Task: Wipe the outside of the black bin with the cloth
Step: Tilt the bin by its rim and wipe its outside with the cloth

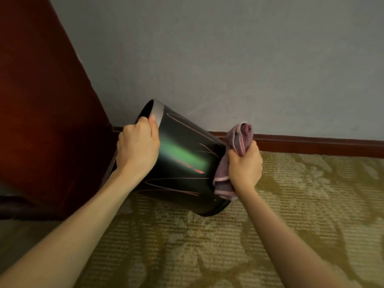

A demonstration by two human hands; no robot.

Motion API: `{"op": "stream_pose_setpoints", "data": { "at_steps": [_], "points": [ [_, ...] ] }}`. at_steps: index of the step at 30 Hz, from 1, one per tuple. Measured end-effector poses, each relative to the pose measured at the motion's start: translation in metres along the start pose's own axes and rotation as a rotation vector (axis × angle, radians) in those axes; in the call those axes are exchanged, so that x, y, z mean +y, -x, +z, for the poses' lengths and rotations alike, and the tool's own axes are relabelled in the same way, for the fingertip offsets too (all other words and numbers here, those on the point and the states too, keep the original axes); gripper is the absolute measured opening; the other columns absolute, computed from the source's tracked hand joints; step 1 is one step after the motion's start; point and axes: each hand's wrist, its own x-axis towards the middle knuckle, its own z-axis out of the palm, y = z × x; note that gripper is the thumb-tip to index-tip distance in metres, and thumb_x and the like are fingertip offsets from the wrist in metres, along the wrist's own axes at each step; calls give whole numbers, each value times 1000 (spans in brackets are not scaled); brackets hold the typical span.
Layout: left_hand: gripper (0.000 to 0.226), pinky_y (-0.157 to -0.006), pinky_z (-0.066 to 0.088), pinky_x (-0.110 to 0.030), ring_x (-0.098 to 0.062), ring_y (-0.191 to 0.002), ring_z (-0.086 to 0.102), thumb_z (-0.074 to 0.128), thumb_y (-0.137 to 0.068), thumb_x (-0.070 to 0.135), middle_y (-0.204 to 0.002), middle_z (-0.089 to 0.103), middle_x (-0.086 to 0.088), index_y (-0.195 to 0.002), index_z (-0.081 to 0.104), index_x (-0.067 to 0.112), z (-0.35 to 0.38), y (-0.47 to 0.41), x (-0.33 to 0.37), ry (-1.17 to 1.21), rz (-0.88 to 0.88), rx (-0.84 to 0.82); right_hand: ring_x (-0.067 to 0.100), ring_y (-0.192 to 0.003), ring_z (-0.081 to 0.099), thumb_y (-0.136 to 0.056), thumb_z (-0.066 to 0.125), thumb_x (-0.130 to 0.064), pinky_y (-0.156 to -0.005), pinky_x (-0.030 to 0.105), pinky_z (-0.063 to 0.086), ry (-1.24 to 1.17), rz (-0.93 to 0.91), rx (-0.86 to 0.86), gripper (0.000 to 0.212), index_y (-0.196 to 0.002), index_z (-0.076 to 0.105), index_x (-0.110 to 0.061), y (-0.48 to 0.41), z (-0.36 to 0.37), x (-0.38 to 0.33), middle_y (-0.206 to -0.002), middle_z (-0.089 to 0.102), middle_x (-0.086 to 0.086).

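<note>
Left hand (138,147) grips the tilted black bin (182,159) rim; right hand (245,164) clenches the cloth (239,138). Rotate bin steadily, wiping with overlapping strokes.

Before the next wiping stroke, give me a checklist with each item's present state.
1. Left hand has a grip on the rim of the glossy black tapered bin: ok.
2. Bin tilted so its side is exposed, base towards the patterned olive carpet: ok.
3. Right hand closed on the bunched pink cloth: ok.
4. Cloth against the bin's outside near the base: ok.
5. Bin wall free of marks: not ok, pinkish streaks show.
6. Far side wiped: cannot tell.
</note>
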Motion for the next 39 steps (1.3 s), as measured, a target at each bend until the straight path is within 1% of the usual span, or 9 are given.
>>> {"op": "stream_pose_setpoints", "data": {
  "at_steps": [3,7,11,18,23,25,28,34,39],
  "points": [
    [48,-69,43,-49,-51,-83,59,25,-101,29,-88,63,-34,-88,57,-5,-1,-1,-7,19,-7,-10,34,-93,61,-80,63,-26,-69,30,35,37,31,-106,20,-93,54,-13,-30,1,-8,-93,61,7],
    [48,-74,44,-52,-51,-83,58,26,-101,26,-86,62,-35,-84,57,-7,-5,-2,-17,36,-52,-3,38,-97,62,-76,66,-32,-76,37,45,83,23,-210,34,-104,61,-13,-57,18,-18,-105,66,15],
    [50,-74,48,-55,-50,-81,59,25,-101,26,-84,62,-35,-83,57,-8,-8,2,-25,50,-75,-10,39,-99,61,-75,66,-32,-76,36,44,87,45,-243,36,-106,62,-13,-67,26,-27,-108,65,16],
    [50,-81,43,-52,-47,-94,56,23,-102,31,-95,62,-30,-88,57,-3,-12,-9,-29,63,-187,-93,32,-87,58,-81,62,-27,-67,30,31,108,-253,-4,29,-99,52,-8,-3,25,-29,-103,58,10],
    [51,-86,39,-50,-47,-103,53,23,-102,31,-104,62,-30,-100,59,-4,-11,-14,-24,76,-226,-122,27,-87,59,-80,69,-20,-70,26,33,-151,-80,37,38,-100,36,-22,69,25,-5,-95,50,-2],
    [51,-83,41,-50,-47,-99,54,24,-101,33,-100,62,-30,-96,60,-3,-9,-13,-23,90,-215,-111,27,-89,59,-80,69,-19,-71,26,32,-167,-44,31,43,-101,32,-26,74,27,1,-93,45,-7],
    [50,-75,42,-47,-48,-92,56,27,-100,34,-94,62,-31,-90,60,-3,-8,-10,-23,105,-201,-80,34,-89,60,-80,67,-23,-68,29,31,-114,-8,28,36,-104,41,-16,66,26,-3,-97,54,3],
    [45,-68,40,-44,-45,-83,57,30,-101,29,-79,59,-26,-78,56,0,-11,3,-17,140,-148,-52,36,-91,60,-81,65,-30,-69,36,40,31,-210,-59,35,-103,49,-9,22,18,-26,-106,61,12],
    [42,-59,32,-38,-38,-65,54,31,-100,27,-59,49,-11,-64,44,10,-14,14,-11,160,-67,-39,43,-103,58,-78,65,-37,-81,42,45,194,-86,-223,44,-109,55,-8,-40,27,-48,-113,62,21]
  ]
}}
